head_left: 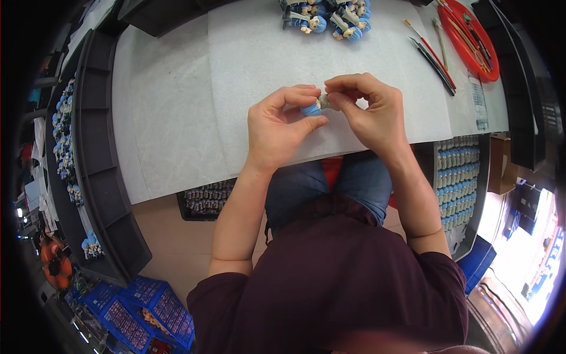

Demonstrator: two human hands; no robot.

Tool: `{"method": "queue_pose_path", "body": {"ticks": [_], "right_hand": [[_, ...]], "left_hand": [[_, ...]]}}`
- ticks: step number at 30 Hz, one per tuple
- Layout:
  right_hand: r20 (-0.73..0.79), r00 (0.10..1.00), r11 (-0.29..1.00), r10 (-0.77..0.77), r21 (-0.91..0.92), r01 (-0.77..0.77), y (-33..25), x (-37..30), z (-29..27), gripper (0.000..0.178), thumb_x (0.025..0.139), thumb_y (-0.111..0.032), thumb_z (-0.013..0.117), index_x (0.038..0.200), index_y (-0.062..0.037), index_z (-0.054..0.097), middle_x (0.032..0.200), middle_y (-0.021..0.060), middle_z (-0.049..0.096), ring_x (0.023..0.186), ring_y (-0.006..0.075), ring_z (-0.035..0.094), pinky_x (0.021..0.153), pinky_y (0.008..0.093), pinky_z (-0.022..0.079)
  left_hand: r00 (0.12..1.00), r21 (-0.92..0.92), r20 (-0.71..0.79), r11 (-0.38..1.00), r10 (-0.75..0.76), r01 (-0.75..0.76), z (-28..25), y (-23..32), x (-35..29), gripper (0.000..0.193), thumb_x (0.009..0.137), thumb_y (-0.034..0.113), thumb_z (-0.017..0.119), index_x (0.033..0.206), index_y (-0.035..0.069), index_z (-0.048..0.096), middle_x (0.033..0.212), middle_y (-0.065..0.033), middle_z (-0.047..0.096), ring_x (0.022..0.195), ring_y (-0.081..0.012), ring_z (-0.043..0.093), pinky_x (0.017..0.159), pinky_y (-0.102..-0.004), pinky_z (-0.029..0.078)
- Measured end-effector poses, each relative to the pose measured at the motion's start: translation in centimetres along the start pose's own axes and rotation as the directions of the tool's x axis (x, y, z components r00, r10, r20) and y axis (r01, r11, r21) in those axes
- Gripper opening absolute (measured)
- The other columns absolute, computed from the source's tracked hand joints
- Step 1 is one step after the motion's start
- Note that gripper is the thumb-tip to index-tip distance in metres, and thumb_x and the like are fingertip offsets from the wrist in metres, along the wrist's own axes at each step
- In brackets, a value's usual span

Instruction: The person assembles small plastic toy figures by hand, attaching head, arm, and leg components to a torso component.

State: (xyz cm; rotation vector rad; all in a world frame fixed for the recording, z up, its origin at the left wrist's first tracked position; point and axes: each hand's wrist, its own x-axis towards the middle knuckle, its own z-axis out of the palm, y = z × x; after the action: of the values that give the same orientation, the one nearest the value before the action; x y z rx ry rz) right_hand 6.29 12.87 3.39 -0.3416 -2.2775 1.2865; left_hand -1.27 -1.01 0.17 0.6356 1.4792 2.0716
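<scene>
Over the near middle of the white-covered table, I hold a small blue-haired figurine between both hands. My left hand has its thumb and fingers around the blue head. Pinched in my right hand is the figurine's pale grey other end, its tip partly hidden by the fingers. The figurine lies roughly sideways, head to the left. Farther back, a cluster of similar blue-haired figurines rests on the white sheet.
Right of my hands lie several brushes and a red oval tray of tools. A black crate with figurines borders the left side. Rows of figurines fill a crate low at the right. Blue baskets stand lower left.
</scene>
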Motion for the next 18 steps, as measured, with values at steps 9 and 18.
{"method": "queue_pose_path", "body": {"ticks": [9,18], "right_hand": [[-0.05,0.996,0.997,0.07,0.019,-0.069,0.9,0.3,-0.4,0.015,0.071,0.003,0.065,0.086,-0.0018,0.066,0.075,0.0096,0.065,0.068,0.0143,0.062,0.063,0.0252,0.049],[-0.201,0.979,0.997,0.037,-0.064,-0.051,3.4,1.6,-2.7,0.014,0.073,0.003,0.063,0.085,-0.0035,0.066,0.076,0.0078,0.065,0.064,0.0133,0.061,0.064,0.0244,0.048]], "left_hand": [[1.0,0.034,0.001,0.999,0.004,-0.004,-0.1,-0.3,0.1,0.028,0.062,-0.015,0.07,0.085,-0.002,0.061,0.102,-0.015,0.061,0.104,-0.0211,0.056,0.088,-0.0309,0.049],[0.999,0.013,-0.024,1.0,-0.023,0.024,0.0,0.0,0.1,0.028,0.063,-0.014,0.07,0.086,-0.002,0.061,0.102,-0.0146,0.061,0.101,-0.0205,0.058,0.087,-0.0305,0.05]]}}
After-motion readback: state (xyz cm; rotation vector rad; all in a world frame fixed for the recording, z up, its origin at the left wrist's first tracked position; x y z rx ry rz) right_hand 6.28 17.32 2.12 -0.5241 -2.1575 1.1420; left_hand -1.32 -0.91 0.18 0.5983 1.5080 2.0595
